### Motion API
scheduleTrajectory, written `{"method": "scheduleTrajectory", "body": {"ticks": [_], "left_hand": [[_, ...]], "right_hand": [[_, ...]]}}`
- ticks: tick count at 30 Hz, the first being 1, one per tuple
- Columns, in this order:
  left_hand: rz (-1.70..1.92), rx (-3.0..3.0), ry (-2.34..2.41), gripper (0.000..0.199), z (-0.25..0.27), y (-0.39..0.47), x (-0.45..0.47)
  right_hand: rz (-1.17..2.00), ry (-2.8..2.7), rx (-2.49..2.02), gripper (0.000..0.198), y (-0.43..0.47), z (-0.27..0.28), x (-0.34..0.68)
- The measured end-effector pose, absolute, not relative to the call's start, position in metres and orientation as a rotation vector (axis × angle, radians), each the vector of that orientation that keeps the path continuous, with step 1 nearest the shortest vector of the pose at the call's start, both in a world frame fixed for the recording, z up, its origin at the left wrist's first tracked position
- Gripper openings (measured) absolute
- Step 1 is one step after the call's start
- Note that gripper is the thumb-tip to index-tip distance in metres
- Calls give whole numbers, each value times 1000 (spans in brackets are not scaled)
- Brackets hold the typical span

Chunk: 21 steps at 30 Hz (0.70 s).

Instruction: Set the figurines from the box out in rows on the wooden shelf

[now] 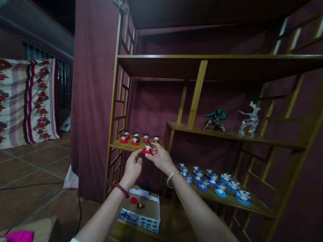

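A small black-haired figurine [148,148] on a round red base is held up between my two hands, at the front edge of the left shelf [117,143]. My right hand [161,158] grips it from the right, thumb and fingers closed around it. From the left, my left hand [133,166] has its fingertips at the red base, its fingers bent. Behind the hands, several similar figurines [134,140] on red bases stand upright in two rows on that shelf. Below, an open cardboard box [149,210] contains a red disc [133,200] and a small dark piece [140,205].
Several blue-based figurines [213,179] stand on the lower right shelf. A green statuette [216,119] and a clear deer figure [249,119] occupy the shelf above. At left are a purple curtain [88,107], a floral cloth [13,101] and a low table [42,232] with a pink cloth.
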<state>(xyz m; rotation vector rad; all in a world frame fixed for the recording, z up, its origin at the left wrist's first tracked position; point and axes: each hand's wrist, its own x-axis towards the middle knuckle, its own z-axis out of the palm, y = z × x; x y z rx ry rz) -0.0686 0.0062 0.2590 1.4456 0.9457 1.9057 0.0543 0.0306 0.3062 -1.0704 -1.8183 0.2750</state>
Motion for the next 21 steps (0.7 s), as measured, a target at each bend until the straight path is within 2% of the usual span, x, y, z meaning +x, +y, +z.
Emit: {"method": "scheduleTrajectory", "body": {"ticks": [8, 21], "left_hand": [[1823, 1858, 1281, 47, 267, 11, -72], [1604, 2261, 1287, 45, 261, 32, -78]], "right_hand": [[312, -1814, -1119, 50, 75, 303, 51], [297, -1780, -1304, 48, 122, 299, 45]]}}
